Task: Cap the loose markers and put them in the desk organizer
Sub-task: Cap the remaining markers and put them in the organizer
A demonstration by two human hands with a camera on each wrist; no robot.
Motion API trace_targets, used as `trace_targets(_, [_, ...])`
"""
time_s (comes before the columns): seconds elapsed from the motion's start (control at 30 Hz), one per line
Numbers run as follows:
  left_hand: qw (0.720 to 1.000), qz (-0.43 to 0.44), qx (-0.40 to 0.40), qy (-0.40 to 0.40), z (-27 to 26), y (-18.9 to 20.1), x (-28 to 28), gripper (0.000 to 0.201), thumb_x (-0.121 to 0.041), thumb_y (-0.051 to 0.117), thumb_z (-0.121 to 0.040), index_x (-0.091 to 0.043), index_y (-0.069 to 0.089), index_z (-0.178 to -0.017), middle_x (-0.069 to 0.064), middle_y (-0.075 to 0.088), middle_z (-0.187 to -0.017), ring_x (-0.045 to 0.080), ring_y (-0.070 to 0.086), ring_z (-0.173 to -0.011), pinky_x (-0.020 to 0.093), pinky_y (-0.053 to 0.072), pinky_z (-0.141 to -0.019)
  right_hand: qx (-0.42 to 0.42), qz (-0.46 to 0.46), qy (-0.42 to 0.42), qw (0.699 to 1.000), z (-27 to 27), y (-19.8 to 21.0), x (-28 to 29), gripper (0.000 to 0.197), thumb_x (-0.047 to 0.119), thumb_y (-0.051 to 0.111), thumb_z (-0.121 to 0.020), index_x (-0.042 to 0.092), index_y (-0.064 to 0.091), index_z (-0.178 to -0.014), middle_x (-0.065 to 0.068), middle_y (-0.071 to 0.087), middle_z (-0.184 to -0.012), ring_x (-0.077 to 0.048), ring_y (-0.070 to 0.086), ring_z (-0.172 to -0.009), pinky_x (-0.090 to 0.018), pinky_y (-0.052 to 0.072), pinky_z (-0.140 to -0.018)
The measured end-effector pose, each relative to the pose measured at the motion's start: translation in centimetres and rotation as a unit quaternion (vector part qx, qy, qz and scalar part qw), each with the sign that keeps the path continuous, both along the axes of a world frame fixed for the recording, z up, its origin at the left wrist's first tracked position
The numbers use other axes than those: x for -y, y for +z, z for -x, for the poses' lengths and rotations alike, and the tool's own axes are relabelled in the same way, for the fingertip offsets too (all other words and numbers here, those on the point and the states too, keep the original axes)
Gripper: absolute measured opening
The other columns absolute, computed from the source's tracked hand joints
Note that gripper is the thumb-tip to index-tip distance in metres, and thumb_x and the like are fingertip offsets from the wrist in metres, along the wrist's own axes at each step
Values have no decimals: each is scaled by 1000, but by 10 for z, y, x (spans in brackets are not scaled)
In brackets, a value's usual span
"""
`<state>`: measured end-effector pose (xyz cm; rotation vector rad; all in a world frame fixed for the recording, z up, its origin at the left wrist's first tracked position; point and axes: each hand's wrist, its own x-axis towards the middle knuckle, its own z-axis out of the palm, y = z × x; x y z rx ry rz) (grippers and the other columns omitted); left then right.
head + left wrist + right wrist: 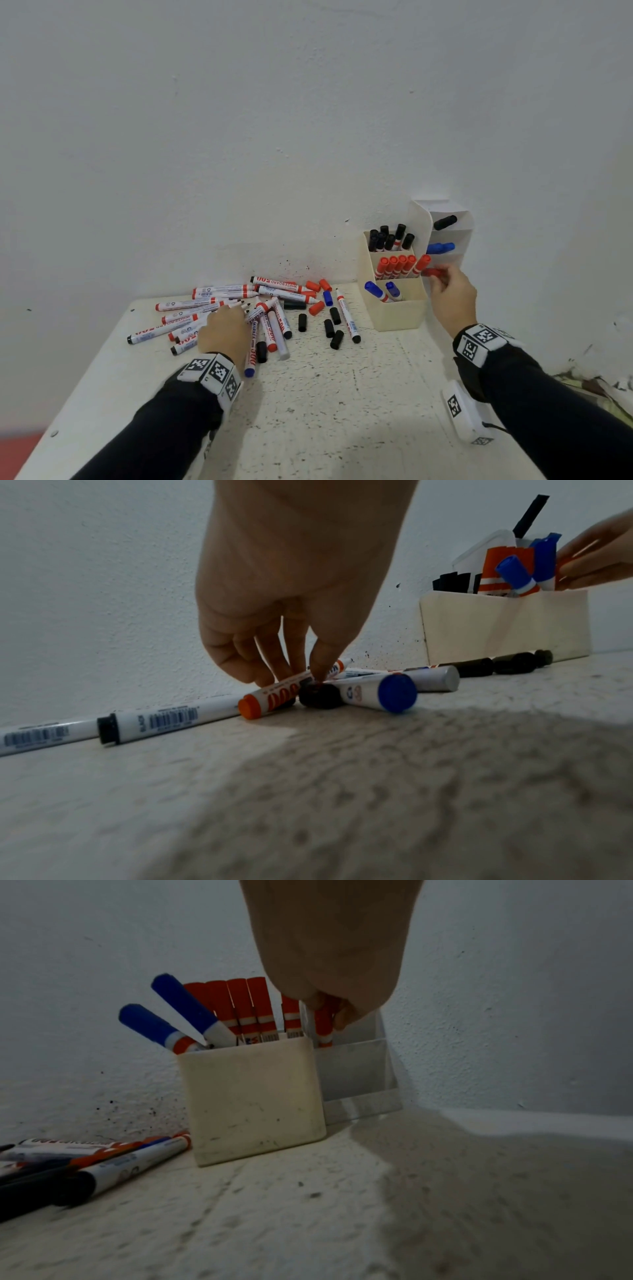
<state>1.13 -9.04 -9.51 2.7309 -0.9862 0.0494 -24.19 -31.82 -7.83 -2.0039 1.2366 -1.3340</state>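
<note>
At the back right of the table (pixel 342 394), against the wall, your right hand (pixel 452 301) pinches a red-capped marker (pixel 432 272) by its cap and holds it upright at the front compartment of the clear organizer (pixel 452 236), just right of the cream organizer (pixel 397 311). The cream one holds black-capped markers at the back, red-capped ones in the middle and two blue-capped ones in front. Your left hand (pixel 224 330) is down on the pile of loose markers (pixel 212 305), fingertips (pixel 320 666) curled onto a red marker (pixel 274 696) lying there; you cannot tell whether they grip it. Loose black caps (pixel 330 329) lie between the pile and the cream organizer.
</note>
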Motion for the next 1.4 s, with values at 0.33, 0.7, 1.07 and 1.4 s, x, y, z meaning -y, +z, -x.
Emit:
trace_targets(0.33, [999, 32, -23, 3, 3, 10, -7, 25, -24, 46, -95, -12, 53, -115, 6, 54, -115, 21, 54, -103, 35, 48, -91, 5, -64, -85, 994, -9, 7, -26, 28, -2, 49, -88, -3, 52, -115, -23, 50, -120, -35, 47, -111, -35, 38, -92])
trace_targets(0.7, [977, 162, -132, -33, 13, 21, -30, 23, -21, 37, -98, -8, 43, -115, 10, 47, -113, 20, 53, -94, 31, 48, -83, -4, 30, 164, 986, -58, 10, -110, 21, -9, 49, -79, 12, 49, -72, 9, 40, -63, -5, 37, -60, -17, 30, -56])
trace_targets(1.07, [972, 167, -155, -66, 10, 10, -44, 38, -33, 45, -96, -19, 47, -131, 0, 58, -125, 15, 57, -109, 31, 46, -96, -428, 10, 162, 889, -127, -10, -102, 36, 23, 38, -97, 24, 45, -132, -2, 41, -143, -27, 42, -121, -39, 42, -98])
trace_targets(1.4, [976, 145, -149, -66, 11, -5, -38, 36, -34, 36, -99, -19, 50, -128, 2, 56, -123, 21, 54, -113, 44, 45, -98, -537, 40, 128, 833, -154, -20, -97, 44, 28, 45, -96, 14, 39, -137, -9, 22, -152, -29, 30, -131, -40, 34, -105])
